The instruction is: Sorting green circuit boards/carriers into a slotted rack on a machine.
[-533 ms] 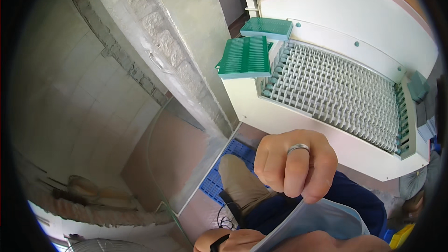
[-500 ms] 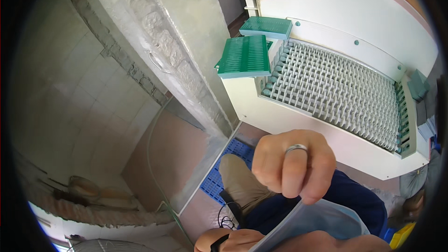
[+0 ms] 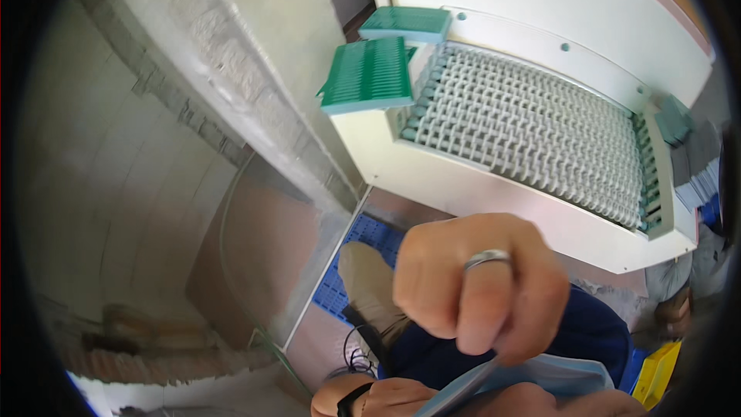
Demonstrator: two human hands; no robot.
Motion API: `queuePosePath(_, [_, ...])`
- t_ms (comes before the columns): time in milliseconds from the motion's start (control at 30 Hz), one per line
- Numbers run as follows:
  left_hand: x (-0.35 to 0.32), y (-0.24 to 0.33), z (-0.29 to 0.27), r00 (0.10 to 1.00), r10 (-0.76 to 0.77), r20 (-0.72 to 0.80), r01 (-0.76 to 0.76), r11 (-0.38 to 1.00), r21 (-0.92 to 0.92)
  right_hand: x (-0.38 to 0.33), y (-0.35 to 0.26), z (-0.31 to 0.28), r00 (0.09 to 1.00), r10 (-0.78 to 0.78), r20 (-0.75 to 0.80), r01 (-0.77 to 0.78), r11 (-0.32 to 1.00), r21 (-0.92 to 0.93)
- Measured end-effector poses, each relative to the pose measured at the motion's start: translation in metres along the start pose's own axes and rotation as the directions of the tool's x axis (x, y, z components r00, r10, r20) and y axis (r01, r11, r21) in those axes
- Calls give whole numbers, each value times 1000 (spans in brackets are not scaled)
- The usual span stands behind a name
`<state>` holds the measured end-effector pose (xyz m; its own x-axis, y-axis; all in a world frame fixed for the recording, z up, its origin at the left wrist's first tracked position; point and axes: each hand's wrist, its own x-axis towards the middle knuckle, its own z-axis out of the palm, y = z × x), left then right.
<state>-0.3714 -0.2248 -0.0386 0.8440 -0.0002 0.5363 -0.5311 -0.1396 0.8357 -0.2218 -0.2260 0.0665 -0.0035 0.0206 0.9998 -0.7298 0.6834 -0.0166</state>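
My right hand [image 3: 478,293], a silver ring on one finger, is a closed fist near the middle of the view, pinching the top edge of a thin, clear bluish plastic bag [image 3: 540,378]. The bag hangs down to the lower edge. My left hand [image 3: 386,400], with a black band on the wrist, lies along the bottom edge against the bag's lower part. The bag and the frame edge hide its fingers. Below are my dark blue trouser leg [image 3: 587,332] and a tan shoe [image 3: 370,278].
A white machine [image 3: 478,185] with a grey mesh conveyor belt [image 3: 525,123] stands ahead. Two green ribbed plates [image 3: 370,73] sit at its left end. A rough concrete wall [image 3: 231,54] runs on the left. A blue plastic floor grid [image 3: 347,262] and a yellow bin [image 3: 656,371] are below.
My right fist with the bag has shifted slightly left and down. Nothing else has visibly moved.
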Motion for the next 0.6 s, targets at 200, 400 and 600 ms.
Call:
queuePosePath(200, [-17, 14, 5, 999, -30, -39, 30, 999, 20, 3, -4, 5, 999, 48, 10, -48, 998, -51])
queuePosePath(400, [-24, 12, 18, 998, -30, -56, 29, 999, -26, -1, -1, 4, 999, 42, -4, -42, 996, -76])
queuePosePath(600, [-37, 22, 23, 994, -39, -105, 38, 999, -5, -8, -2, 7, 993, 119, -12, -120, 987, -110])
